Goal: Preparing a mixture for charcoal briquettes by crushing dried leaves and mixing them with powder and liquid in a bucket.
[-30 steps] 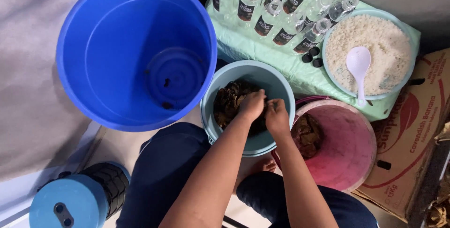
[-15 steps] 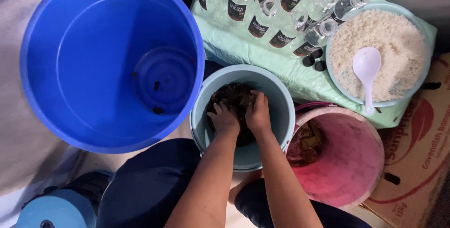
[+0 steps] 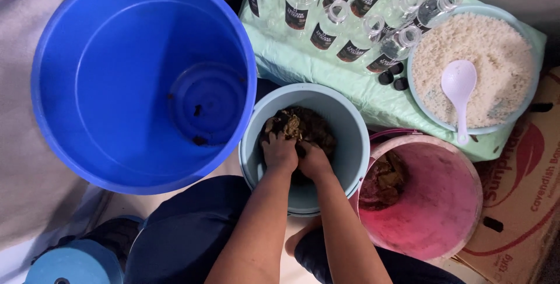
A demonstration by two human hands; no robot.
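1. Big blue bucket (image 3: 87, 85), up and to the left of the left hand; a few dark scraps lie on its bottom
2. Cardboard box (image 3: 525, 202), far right of the right hand, printed in red, partly under the pink bucket
3. Mint green cloth (image 3: 291, 62), beyond both hands, under the bottles and the rice bowl
4. Pink bucket (image 3: 443, 202), just right of the right hand, touching the light blue bucket's rim; a brown wet lump sits inside by its left wall
5. Bowl of white grains (image 3: 528, 103), up and right of the right hand, light blue rim, looks like rice; white plastic spoon (image 3: 458, 85) lies on the grains
6. Light blue bucket (image 3: 350, 144), both hands are down in it; it sits between the big blue one and the pink one
7. Dark brown mash (image 3: 312, 129), in the light blue bucket, right under and ahead of the fingers
8. Clear glass bottles (image 3: 326, 24), row with dark labels, well beyond the hands on the cloth
9. Left hand (image 3: 279, 151), fingers curled, pressed into the mash, gripping a clump
10. Right hand (image 3: 315, 162), touching the left hand, fingers bent down into the mash; how tight the grip is, cannot tell
11. Black bottle caps (image 3: 392, 78), small, beyond the right hand beside the rice bowl
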